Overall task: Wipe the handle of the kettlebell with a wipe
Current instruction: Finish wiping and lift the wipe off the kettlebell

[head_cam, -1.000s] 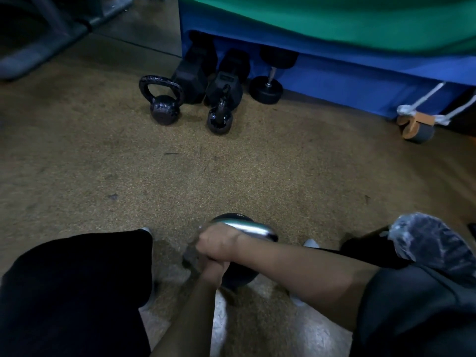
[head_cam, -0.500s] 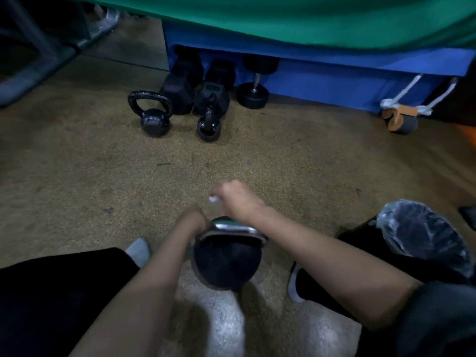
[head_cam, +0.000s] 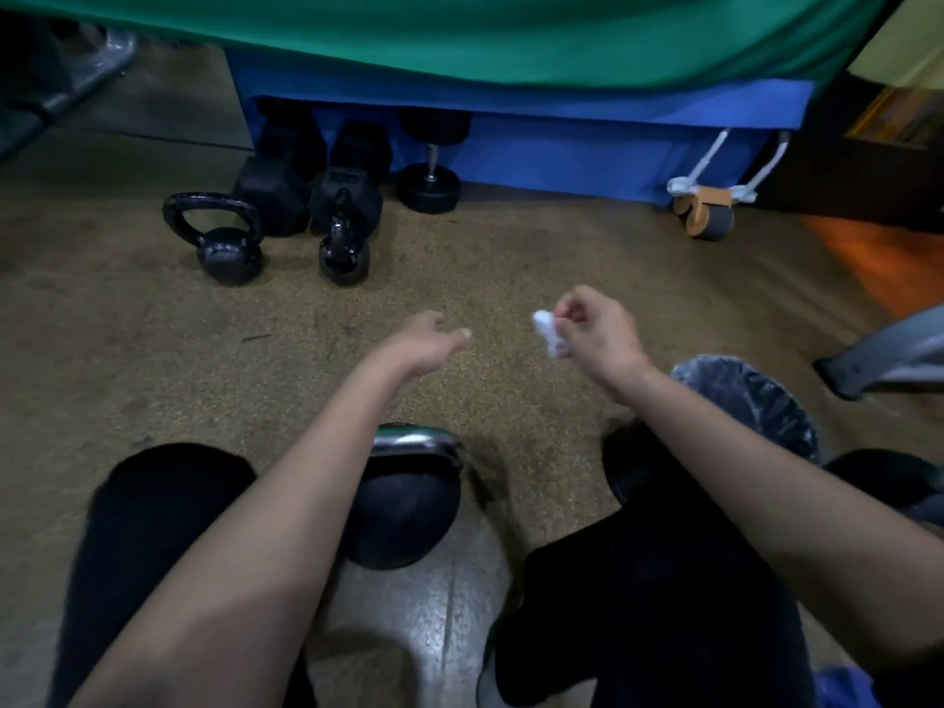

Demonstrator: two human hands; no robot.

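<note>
A black kettlebell (head_cam: 403, 508) with a shiny metal handle (head_cam: 416, 442) stands on the floor between my knees; my left forearm covers its left side. My left hand (head_cam: 426, 342) is raised well beyond it, fingers loosely apart, holding nothing. My right hand (head_cam: 595, 327) is also raised, to the right and beyond the kettlebell, pinching a small crumpled white wipe (head_cam: 546, 332) between thumb and fingers. Neither hand touches the kettlebell.
A bin lined with a clear bag (head_cam: 751, 401) stands by my right knee. Two small black kettlebells (head_cam: 225, 242) and several dumbbells (head_cam: 429, 186) sit by a blue and green mat stack (head_cam: 562, 145). An ab wheel (head_cam: 707, 214) lies at the right.
Both hands have lifted off the kettlebell handle and moved forward and apart. The right hand carried the wipe up and to the right. The camera tilted so the kettlebell sits lower in view.
</note>
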